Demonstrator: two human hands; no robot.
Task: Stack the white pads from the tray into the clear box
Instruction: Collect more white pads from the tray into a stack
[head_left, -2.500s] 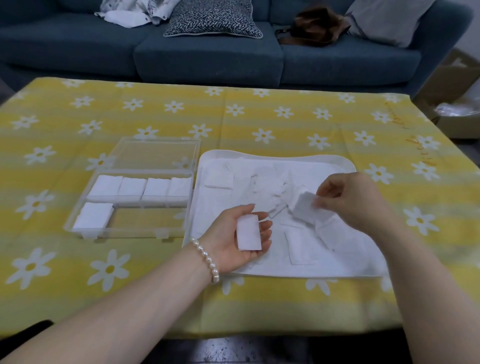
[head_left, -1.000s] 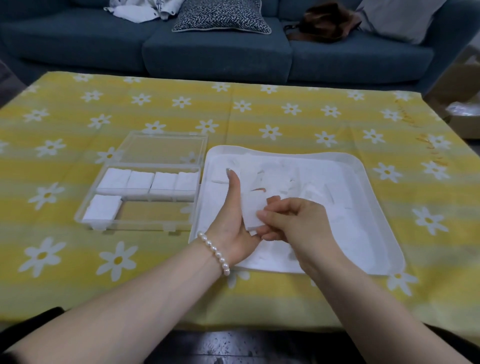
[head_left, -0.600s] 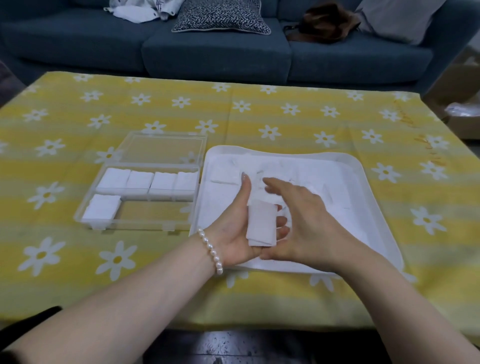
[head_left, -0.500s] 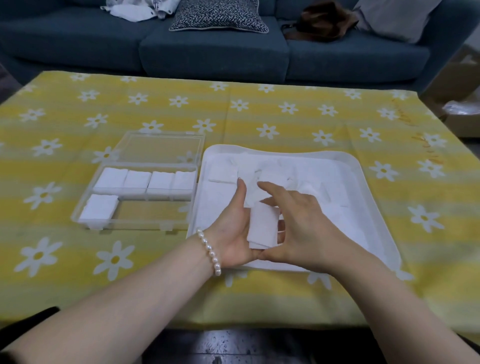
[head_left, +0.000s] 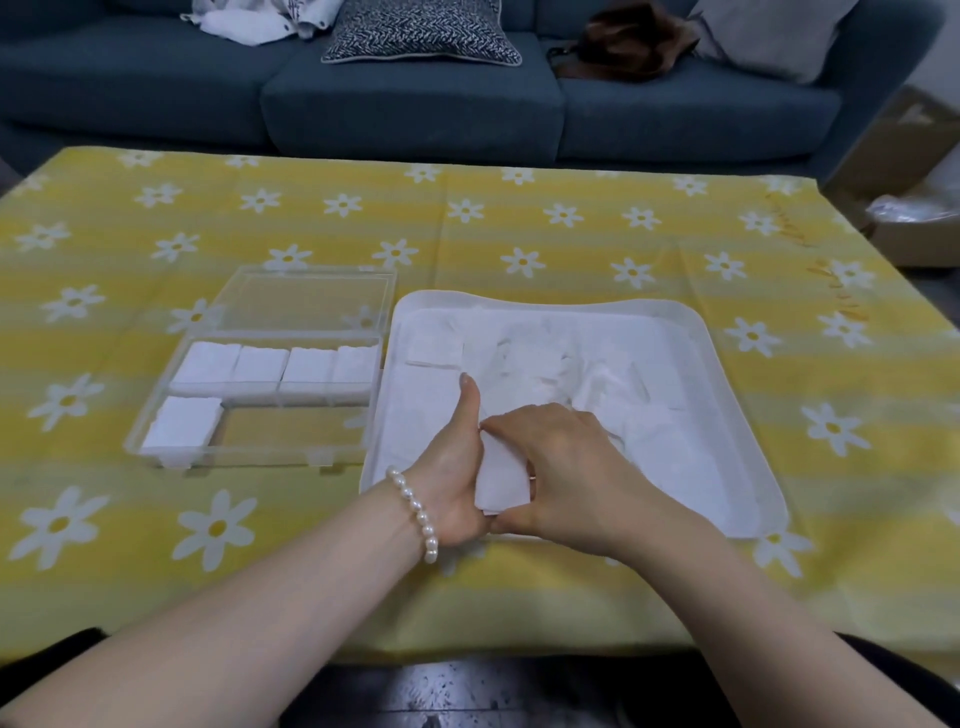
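While both hands meet over the near left corner of the tray (head_left: 727, 384), a small stack of pads (head_left: 500, 480) sits pressed between them. The left hand (head_left: 451, 467) cradles the stack in its palm with the thumb pointing straight up; the right hand (head_left: 563, 470) curls over it, index finger on the far edge, thumb at the near end. More loose pads (head_left: 550, 364) lie scattered across the tray. Just left of it stands the clear box (head_left: 260, 454), lid folded back, with four pad stacks along its far row and one in the near left corner, all on a yellow daisy tablecloth (head_left: 156, 519)
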